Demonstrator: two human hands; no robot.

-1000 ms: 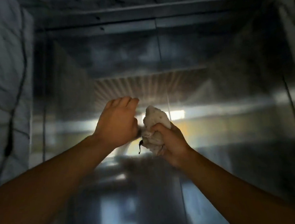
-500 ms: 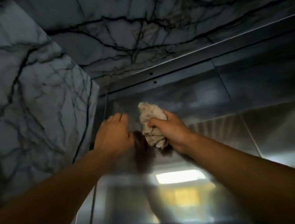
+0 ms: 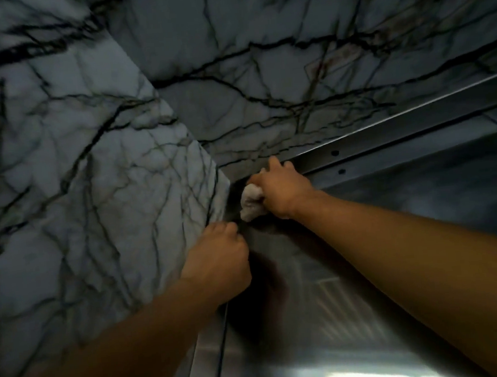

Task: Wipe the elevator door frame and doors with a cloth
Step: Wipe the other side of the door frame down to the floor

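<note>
**Cloth at the top left corner of the elevator frame**

The right hand (image 3: 283, 190) is closed around a bunched pale cloth (image 3: 250, 201), pressing it into the upper left corner where the metal door frame (image 3: 391, 135) meets the marble wall (image 3: 93, 200). Only a lump of the cloth shows, sticking out on the wall side of the fist; the rest is wrapped inside the palm. The left hand (image 3: 218, 260) sits lower, curled into a loose fist at the edge where the marble gives way to the metal upright, and nothing can be seen in it (whether it is bracing on the edge or just near it is hard to say).

The step in hand looks like wiping the top corner of the frame. From here the likely next move is a sweep, either along the top rail toward the right or down the left upright, and it calls for steady pressure with the cloth kept flat enough to reach into the seam beside the marble.

Much is hard to read. The view tilts sharply upward, the light is dim and the edges are smeared. The elevator door (image 3: 355, 313) shows only as a dull reflective panel with a bright patch low down. The fingertips of both hands are turned away, so the exact contact between cloth and metal stays hidden. A red mark at the top edge is cut off.
</note>
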